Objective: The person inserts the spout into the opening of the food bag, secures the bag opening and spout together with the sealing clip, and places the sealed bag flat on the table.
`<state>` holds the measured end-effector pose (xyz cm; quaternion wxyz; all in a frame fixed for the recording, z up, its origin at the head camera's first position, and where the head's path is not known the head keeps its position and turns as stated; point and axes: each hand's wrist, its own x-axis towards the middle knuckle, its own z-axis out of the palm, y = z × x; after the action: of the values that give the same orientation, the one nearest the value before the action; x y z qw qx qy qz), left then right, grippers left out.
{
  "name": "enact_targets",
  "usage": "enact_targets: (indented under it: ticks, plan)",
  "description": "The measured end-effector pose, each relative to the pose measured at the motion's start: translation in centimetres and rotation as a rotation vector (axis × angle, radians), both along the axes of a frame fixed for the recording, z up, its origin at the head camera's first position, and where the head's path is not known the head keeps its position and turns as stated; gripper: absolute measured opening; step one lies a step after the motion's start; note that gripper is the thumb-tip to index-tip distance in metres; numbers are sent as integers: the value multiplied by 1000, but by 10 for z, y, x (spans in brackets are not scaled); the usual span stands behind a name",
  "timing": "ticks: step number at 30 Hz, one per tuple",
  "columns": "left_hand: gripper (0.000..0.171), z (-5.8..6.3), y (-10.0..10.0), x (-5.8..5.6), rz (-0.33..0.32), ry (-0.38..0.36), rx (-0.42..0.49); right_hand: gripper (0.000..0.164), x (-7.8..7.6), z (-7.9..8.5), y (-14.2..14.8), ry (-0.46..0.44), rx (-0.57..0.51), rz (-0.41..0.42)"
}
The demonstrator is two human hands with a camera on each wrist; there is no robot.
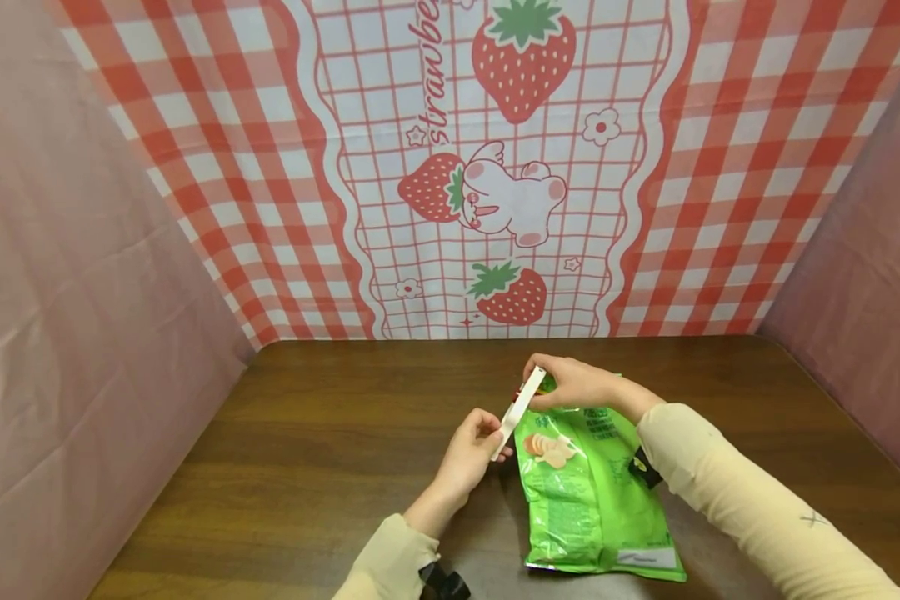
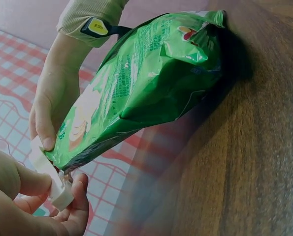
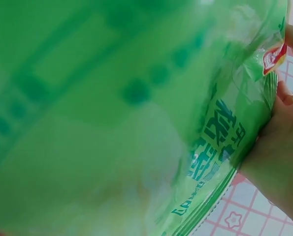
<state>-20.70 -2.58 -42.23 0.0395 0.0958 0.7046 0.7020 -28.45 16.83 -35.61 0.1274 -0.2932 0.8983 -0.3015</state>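
Note:
A bright green snack bag with a food picture on it leans up from the table, its top edge raised. Across that edge lies a long white bag clip, slanting in the head view. My left hand pinches the clip's near end between thumb and fingers. At the far end, my right hand grips the bag's top corner beside the clip, the thumb on the bag's face in the left wrist view. Whether the clip is fully closed, I cannot tell. Green plastic fills most of the right wrist view and hides some fingers.
The brown wooden table stretches out on both sides of the bag. Behind it hangs a red and white checked cloth with strawberries. Pinkish cloth walls stand left and right.

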Motion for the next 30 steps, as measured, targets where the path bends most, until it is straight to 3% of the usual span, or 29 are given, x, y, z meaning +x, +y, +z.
enact_targets:
  ticks: [8, 13, 18, 30]
  plan:
    - [8, -9, 3, -3, 12, -26, 33, 37, -2, 0, 1, -2, -6, 7]
    - [31, -9, 5, -4, -15, -29, 49, 34, -3, -2, 2, -13, -22, 1]
    - [51, -7, 2, -11, -98, -21, 10, 35, -3, -1, 2, -9, -31, -1]
    - [51, 1, -12, -29, -363, -30, -96, 36, -2, -4, 5, -18, -45, -1]
